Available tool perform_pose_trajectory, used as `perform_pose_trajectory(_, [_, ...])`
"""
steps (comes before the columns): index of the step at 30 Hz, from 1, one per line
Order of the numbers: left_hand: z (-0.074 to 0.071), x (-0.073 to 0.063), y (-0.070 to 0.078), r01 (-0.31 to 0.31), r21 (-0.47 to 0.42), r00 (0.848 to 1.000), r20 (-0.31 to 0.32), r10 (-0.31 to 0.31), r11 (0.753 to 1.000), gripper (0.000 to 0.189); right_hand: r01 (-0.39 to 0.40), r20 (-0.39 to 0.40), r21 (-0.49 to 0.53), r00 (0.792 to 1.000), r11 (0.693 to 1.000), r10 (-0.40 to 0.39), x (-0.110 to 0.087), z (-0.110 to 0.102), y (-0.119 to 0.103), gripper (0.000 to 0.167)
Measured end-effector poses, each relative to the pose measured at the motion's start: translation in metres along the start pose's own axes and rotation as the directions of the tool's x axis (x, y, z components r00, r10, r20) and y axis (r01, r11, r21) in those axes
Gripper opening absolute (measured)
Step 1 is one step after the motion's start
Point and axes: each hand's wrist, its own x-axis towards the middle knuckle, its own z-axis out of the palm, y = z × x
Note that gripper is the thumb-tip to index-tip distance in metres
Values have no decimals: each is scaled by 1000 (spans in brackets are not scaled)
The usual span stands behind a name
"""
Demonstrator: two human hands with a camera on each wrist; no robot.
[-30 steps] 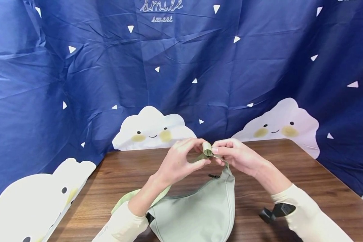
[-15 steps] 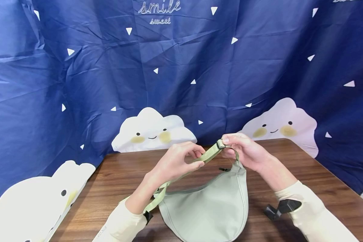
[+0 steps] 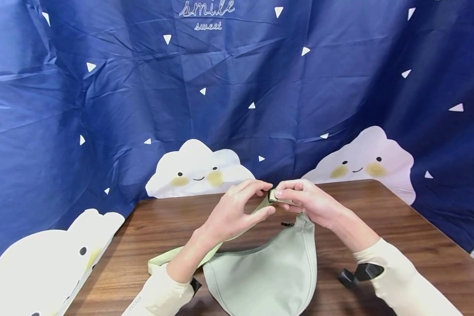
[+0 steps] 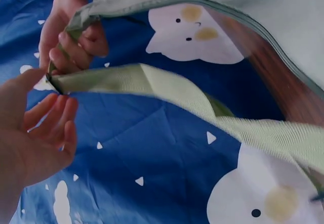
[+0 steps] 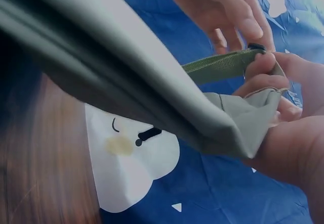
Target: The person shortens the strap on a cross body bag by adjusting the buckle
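A pale green shoulder bag [image 3: 264,272] sits on the table with its right end drawn up. My right hand [image 3: 312,202] pinches the light green bag strap [image 4: 177,90] beside its black slider buckle [image 3: 273,195]. In the left wrist view, the right hand's fingers curl around the strap near the bag's corner. My left hand [image 3: 235,210] is at the buckle's other side, index fingertip at its edge and thumb held apart below. The left fingers are loosely bent around the strap without a visible grip. A black zipper pull [image 3: 287,224] hangs near the bag's raised corner.
The brown wooden table [image 3: 363,228] lies under the bag. Behind it hangs a blue curtain [image 3: 229,87] printed with clouds and small white triangles. The loose strap runs left under the left forearm. Black camera mounts [image 3: 359,275] sit on both wrists.
Half a second ago the hands were farther apart, with the strap stretched between them. The right hand has brought buckle and bag corner left. The strap loop seen earlier at the buckle is gone.
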Motion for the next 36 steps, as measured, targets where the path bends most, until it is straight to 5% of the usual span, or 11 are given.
perform_pose_trajectory(11, [-2,2,2,4,-18,995,-95,-6,1000,26,24,104,-10,994,1000,-23,0,-12,7,12])
perform_pose_trajectory(28, [-2,-3,3,47,-11,998,-29,-48,999,21,34,95,-39,995,999,-30,1,-4,11,14])
perform_pose_trajectory(36, [-7,-2,2,37,35,998,-52,-35,999,23,-3,93,-22,996,1000,5,2,-9,9,16])
